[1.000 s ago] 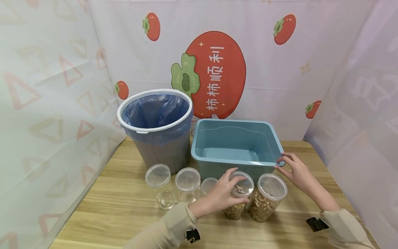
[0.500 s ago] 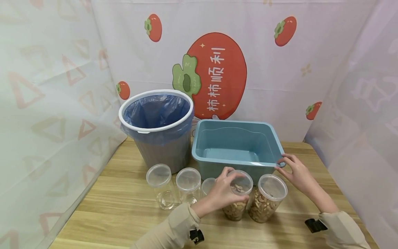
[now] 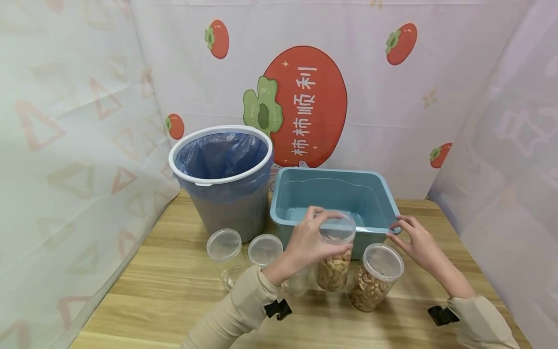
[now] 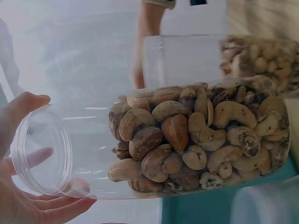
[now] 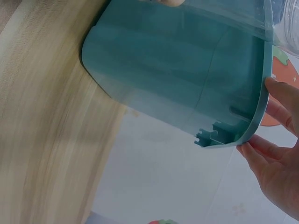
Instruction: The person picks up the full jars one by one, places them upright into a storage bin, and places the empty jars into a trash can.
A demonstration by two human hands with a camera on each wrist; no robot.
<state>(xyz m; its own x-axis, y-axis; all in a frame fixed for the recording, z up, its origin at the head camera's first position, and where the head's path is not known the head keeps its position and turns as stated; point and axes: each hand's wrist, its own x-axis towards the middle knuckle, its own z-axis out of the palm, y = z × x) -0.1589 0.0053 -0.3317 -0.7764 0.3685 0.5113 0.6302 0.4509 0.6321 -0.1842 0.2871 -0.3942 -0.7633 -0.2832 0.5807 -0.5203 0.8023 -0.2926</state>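
Observation:
In the head view my left hand (image 3: 307, 242) grips a clear plastic jar of cashews (image 3: 333, 274) around its lid, holding it raised in front of the blue-green bin (image 3: 331, 189). The left wrist view shows the thumb and fingers around the lid (image 4: 44, 149), with cashews (image 4: 201, 135) filling the jar's lower part. My right hand (image 3: 420, 247) pinches the bin's rim at its front right corner; the right wrist view shows thumb and fingers on either side of that rim (image 5: 262, 105). A second cashew jar (image 3: 370, 286) stands on the table, right of the held one.
Two lidded see-through jars (image 3: 224, 245) stand left on the wooden table (image 3: 152, 295). Another see-through jar (image 3: 298, 283) is partly hidden by my left hand. Behind them is a grey trash can (image 3: 231, 213) with a blue liner. Printed curtains (image 3: 370, 97) enclose the back and sides.
My left hand has closed around the cashew jar's lid and lifted it off the table, up in front of the bin. My right hand stays on the rim.

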